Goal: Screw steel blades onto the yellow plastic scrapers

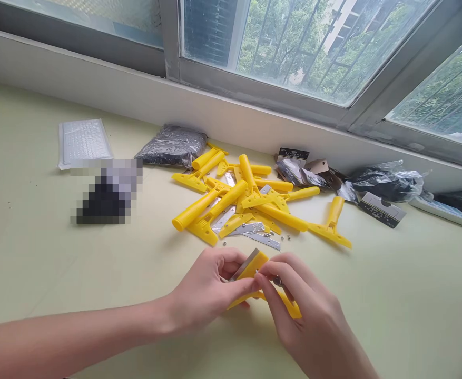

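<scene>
My left hand (207, 287) is closed around the head of a yellow scraper (250, 266), with a metal blade (242, 267) along its upper left edge. The scraper's handle slants down to the right, partly behind my right hand (302, 305). Thumb and forefinger of that hand pinch a small shiny screw (256, 272) against the scraper's face. A dark metal tool (278, 281) also shows between the right fingers; its kind is mostly hidden. Just beyond my hands lies a pile of yellow scraper parts (231, 197), with loose blades (262, 240) and several small screws or nuts (272, 232).
A lone yellow scraper piece (333, 223) lies right of the pile. Along the wall stand a grey plastic packet (173, 145), a bubble-wrap sheet (84, 141), packaging cards (381, 209) and a clear bag with dark contents (389, 181). A blurred dark item (106, 195) sits left. Windows rise behind.
</scene>
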Demonstrator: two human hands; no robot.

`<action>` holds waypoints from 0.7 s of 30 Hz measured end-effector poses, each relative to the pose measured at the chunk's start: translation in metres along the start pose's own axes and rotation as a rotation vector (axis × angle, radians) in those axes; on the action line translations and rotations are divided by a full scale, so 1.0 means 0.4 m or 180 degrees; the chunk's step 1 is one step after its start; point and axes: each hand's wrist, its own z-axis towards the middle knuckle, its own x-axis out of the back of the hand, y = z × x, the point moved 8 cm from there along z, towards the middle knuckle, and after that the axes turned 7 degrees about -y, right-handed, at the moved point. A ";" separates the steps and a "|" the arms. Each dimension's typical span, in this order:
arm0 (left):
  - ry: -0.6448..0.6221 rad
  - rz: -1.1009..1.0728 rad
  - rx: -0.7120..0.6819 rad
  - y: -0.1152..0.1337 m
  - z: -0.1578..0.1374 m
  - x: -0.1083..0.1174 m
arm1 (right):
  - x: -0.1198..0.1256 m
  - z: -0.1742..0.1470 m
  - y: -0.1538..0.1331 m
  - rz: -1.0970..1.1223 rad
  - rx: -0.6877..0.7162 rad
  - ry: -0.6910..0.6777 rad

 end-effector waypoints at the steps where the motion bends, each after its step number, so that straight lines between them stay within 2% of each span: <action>1: -0.0002 -0.0002 -0.0004 -0.001 -0.002 -0.001 | 0.001 0.001 -0.002 -0.0014 -0.0045 0.0007; 7: 0.0007 0.0056 -0.0086 0.008 -0.012 -0.008 | 0.006 0.002 -0.008 0.0007 -0.0344 0.0105; 17: 0.0041 -0.0030 -0.0071 -0.001 -0.010 -0.004 | 0.005 -0.004 -0.005 -0.0021 -0.0185 0.0288; 19: 0.0041 -0.0028 -0.0059 -0.001 -0.010 -0.005 | 0.010 -0.008 0.002 -0.0006 -0.0326 0.0352; 21: 0.0034 -0.0026 -0.0052 -0.001 -0.011 -0.007 | 0.018 -0.012 0.022 0.0109 -0.0666 0.0391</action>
